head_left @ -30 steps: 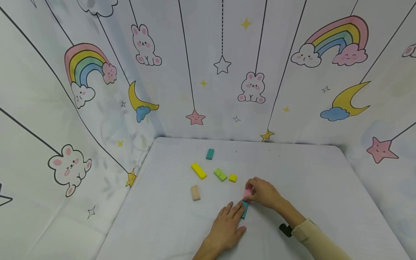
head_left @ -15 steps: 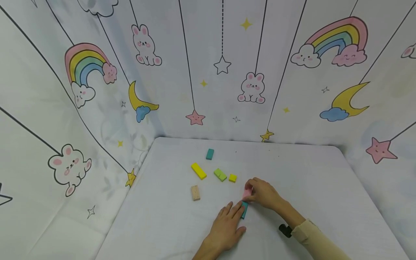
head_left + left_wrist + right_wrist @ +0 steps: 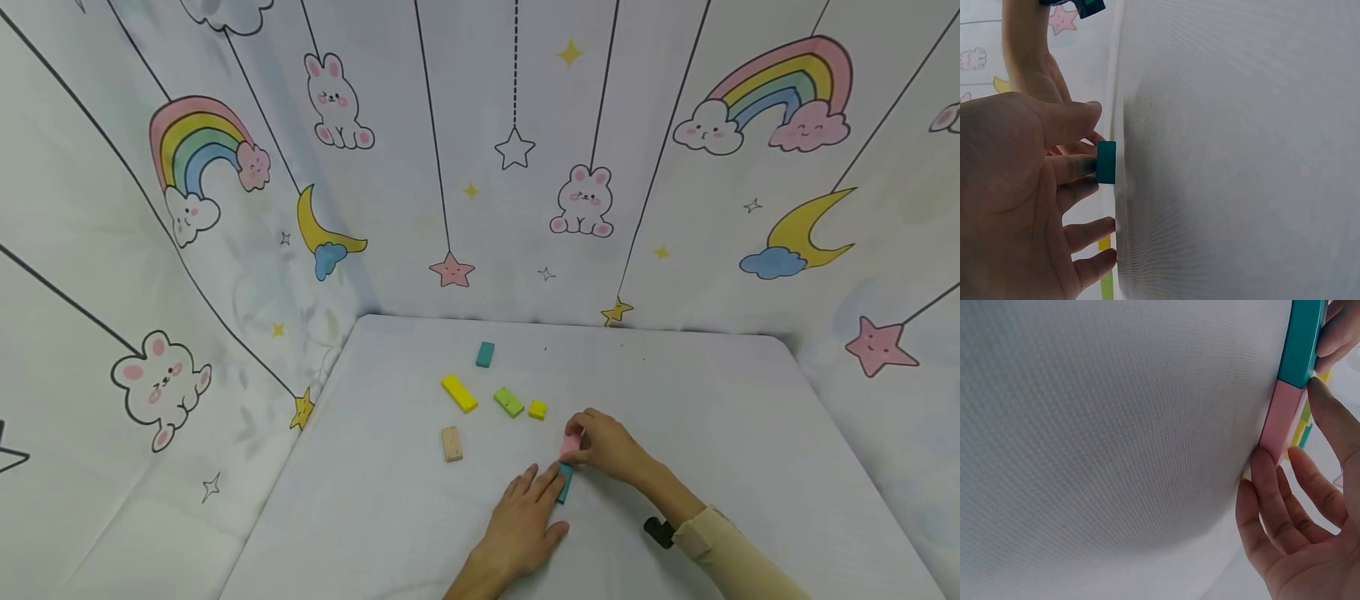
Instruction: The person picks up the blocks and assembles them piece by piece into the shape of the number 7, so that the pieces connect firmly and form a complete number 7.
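A teal block (image 3: 566, 485) lies on the white tabletop near its front. Fingertips of my left hand (image 3: 520, 527) rest on that block's left side, the fingers fairly straight and the thumb held apart. Just beyond it, end to end, is a pink block (image 3: 571, 445), pinched between the thumb and fingers of my right hand (image 3: 611, 447). In the right wrist view the pink block (image 3: 1282, 415) meets the end of the teal block (image 3: 1302, 347). The left wrist view shows the near end of the teal block (image 3: 1106, 162) against the left fingers.
Farther left lie a wooden block (image 3: 452, 444), a long yellow block (image 3: 459, 393), a lime green block (image 3: 508, 402) and a small yellow block (image 3: 537, 409). Another teal block (image 3: 485, 355) lies toward the back. A printed white curtain (image 3: 517, 217) stands behind the table (image 3: 712, 400).
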`<action>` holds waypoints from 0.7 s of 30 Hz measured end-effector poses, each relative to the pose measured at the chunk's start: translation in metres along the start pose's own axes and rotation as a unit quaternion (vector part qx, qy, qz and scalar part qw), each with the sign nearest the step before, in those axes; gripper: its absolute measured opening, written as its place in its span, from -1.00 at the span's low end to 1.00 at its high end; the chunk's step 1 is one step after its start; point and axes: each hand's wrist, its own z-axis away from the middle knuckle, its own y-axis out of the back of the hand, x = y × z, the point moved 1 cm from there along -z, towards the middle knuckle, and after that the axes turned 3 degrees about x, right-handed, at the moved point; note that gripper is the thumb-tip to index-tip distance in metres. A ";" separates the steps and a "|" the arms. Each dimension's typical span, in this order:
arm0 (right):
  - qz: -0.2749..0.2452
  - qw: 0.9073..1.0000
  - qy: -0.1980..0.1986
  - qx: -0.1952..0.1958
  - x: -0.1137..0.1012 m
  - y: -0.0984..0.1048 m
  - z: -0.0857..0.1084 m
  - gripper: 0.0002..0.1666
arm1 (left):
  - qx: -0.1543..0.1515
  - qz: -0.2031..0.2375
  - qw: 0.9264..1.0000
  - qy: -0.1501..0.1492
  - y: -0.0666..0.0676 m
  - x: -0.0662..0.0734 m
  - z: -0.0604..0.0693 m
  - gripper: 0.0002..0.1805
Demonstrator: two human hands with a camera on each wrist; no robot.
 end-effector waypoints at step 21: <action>-0.001 1.000 -0.003 0.006 0.004 -0.004 0.002 -0.54 | 0.002 0.000 1.000 0.004 0.003 0.003 0.000 -0.25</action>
